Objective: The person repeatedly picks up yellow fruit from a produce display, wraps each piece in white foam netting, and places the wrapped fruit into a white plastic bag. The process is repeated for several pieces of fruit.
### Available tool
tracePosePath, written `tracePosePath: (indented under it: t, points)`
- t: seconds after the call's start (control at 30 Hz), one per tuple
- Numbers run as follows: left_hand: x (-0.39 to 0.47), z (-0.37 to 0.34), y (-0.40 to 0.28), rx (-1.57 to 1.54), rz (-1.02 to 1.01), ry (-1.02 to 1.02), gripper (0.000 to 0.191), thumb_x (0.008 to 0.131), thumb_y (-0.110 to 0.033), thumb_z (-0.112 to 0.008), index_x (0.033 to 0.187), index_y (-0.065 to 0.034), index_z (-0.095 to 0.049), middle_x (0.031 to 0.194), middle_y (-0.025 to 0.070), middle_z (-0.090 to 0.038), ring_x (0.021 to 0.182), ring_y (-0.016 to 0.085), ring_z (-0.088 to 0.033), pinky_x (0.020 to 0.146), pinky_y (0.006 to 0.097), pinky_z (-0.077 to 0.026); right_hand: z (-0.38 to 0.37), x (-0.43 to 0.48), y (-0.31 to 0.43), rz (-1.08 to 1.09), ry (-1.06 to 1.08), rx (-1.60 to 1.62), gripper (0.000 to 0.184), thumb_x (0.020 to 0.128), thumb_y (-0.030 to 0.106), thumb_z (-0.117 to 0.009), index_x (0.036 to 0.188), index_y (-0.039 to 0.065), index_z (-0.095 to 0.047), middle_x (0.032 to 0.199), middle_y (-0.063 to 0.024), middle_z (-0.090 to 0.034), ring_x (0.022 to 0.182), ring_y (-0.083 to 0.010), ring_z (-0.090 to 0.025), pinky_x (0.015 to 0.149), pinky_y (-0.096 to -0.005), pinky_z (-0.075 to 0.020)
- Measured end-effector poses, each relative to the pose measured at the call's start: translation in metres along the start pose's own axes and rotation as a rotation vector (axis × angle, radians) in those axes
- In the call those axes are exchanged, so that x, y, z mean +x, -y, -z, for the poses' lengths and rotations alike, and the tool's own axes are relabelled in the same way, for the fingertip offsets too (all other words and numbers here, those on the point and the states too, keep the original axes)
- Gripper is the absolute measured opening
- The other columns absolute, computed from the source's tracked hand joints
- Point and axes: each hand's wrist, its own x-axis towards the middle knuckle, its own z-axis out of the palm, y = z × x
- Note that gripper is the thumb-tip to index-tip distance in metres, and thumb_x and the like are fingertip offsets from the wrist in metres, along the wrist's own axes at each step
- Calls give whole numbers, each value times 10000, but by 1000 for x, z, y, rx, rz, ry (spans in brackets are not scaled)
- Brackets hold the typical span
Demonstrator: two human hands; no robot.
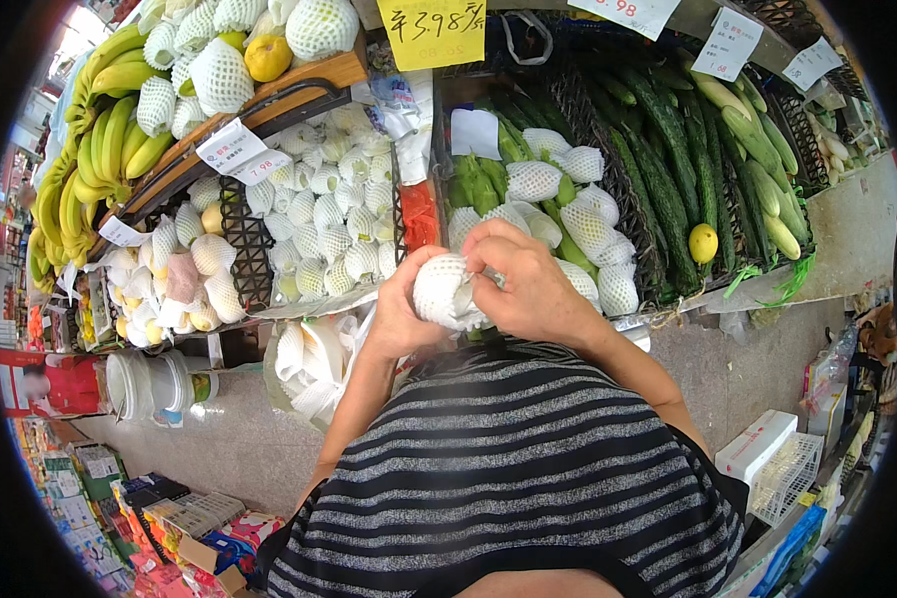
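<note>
My left hand (398,318) cups a rounded item in a white foam net sleeve (441,291), held in front of my striped shirt. The net hides what is inside it. With bent fingertips, my right hand (531,284) pinches the net's right edge. Just beyond the hands lie long green vegetables (482,183), several of them with foam nets such as this one (534,182). To the left, many small pale fruits in foam nets (329,217) fill a display section. An open plastic bag of loose white foam nets (314,359) hangs below it.
Dark green cucumbers (661,179) fill the right bins, with a yellow fruit (703,244) on them. Bananas (112,142) and a wooden ledge (299,90) stand at upper left. White buckets (131,385) sit below the stand; a white box (755,445) is at right.
</note>
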Motion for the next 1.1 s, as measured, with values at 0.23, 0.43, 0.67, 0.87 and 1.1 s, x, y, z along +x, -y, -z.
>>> tracePosePath:
  t: [0.23,0.43,0.67,0.87,1.1]
  points:
    - [0,0,-1,89,-23,2,734,506,37,-701,1200,-20,-468,1032,45,-564,922,118,-538,814,265,-450,1,-1,-1,43,-9,-23,63,719,-36,-554,778,-42,-532,915,-150,-565,796,-277,-578,676,-328,-458]
    - [1,-2,-5,48,-2,17,732,521,31,-703,1209,-14,-456,1033,49,-561,927,123,-539,812,269,-454,-2,-2,-5,15,-68,12,76,697,-39,-555,771,-40,-537,856,-158,-546,776,-312,-555,671,-360,-447]
    - [0,-1,-6,17,21,24,743,536,28,-724,1222,-14,-441,1042,51,-556,932,124,-538,802,272,-461,5,0,-6,194,18,-136,155,721,-59,-569,870,-26,-592,963,-144,-539,861,-281,-559,700,-322,-456]
    - [-1,-2,-8,-4,53,39,737,538,53,-702,1222,-8,-435,1039,54,-563,912,129,-556,780,264,-474,9,-1,-6,125,36,-110,94,730,-38,-566,822,-31,-576,944,-149,-542,836,-280,-554,685,-332,-450]
    - [-1,-3,-8,-39,53,70,767,509,77,-697,1225,-2,-435,1050,55,-570,941,128,-554,813,274,-466,8,-2,-3,-120,-31,-71,61,718,-13,-546,768,-42,-525,822,-152,-563,782,-286,-569,704,-333,-447]
